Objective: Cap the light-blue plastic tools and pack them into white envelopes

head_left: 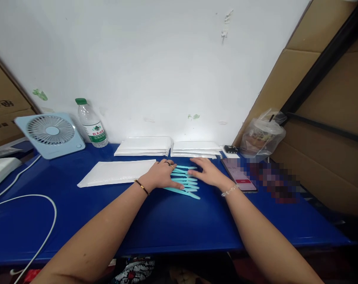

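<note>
Several thin light-blue sticks [186,182] lie fanned out on the blue table [167,221], between my two hands. My left hand [162,175], with rings and a dark bracelet, rests flat on their left ends with the fingers stretched out. My right hand [207,172], with a bead bracelet at the wrist, lies flat and open over their right ends. Neither hand grips anything. Just left of my left hand lies a white padded envelope [116,172].
Two stacks of white envelopes [167,146] sit against the wall. A water bottle [92,123] and small blue fan [51,133] stand back left, white cables [33,205] front left. A phone [238,174], a plastic bag [263,136] and cardboard boxes [321,130] are on the right.
</note>
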Demonstrator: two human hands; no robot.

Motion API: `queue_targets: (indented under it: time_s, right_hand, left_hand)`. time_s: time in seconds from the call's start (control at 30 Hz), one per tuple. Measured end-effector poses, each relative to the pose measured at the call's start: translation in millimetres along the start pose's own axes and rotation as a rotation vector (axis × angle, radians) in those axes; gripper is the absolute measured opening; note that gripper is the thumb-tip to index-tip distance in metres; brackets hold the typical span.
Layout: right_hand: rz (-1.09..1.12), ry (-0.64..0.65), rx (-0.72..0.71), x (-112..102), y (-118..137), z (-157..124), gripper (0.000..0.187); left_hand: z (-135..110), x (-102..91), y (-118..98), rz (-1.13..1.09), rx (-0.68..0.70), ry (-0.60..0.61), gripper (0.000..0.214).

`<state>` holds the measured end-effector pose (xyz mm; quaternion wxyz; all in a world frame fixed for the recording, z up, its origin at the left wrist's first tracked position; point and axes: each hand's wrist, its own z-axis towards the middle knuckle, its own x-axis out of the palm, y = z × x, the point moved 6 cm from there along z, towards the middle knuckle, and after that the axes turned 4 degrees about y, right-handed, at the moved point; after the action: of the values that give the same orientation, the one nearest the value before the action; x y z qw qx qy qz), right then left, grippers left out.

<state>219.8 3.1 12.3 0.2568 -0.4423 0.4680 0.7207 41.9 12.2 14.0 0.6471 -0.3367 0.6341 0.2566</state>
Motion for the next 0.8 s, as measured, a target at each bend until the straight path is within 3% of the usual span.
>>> queue_targets:
  time_s: [0.07, 0.1, 0.17, 0.27, 0.33, 0.6, 0.8]
  right_hand:
    - [-0.053, 0.138, -0.024, 7, 18, -9, 0.089]
    - [-0.084, 0.194, -0.037, 10, 27, -14, 0.094]
    - [-0.154, 0.248, -0.059, 14, 44, -22, 0.079]
    - [-0.282, 0.241, -0.098, 17, 63, -30, 0.035]
    - [-0.376, 0.222, -0.115, 20, 71, -34, 0.022]
    - [-0.523, 0.289, -0.145, 34, 84, -43, 0.025]
    - [-0.621, 0.299, -0.128, 19, 99, -42, 0.026]
  left_hand:
    - [-5, -2.2, -8, 0.007, 0.028, 0.044, 0.092]
    - [-8, -3.4, -13, 0.012, 0.033, 0.061, 0.088]
    - [-13, -5.4, -24, 0.031, 0.029, 0.072, 0.069]
    - [-20, -4.5, -41, 0.114, 0.016, 0.055, 0.037]
    - [-25, -1.1, -51, 0.157, 0.011, 0.041, 0.026]
    - [-42, 6.7, -65, 0.146, 0.055, 0.007, 0.022]
    - [-38, 9.0, -66, -0.003, -0.047, -0.013, 0.023]
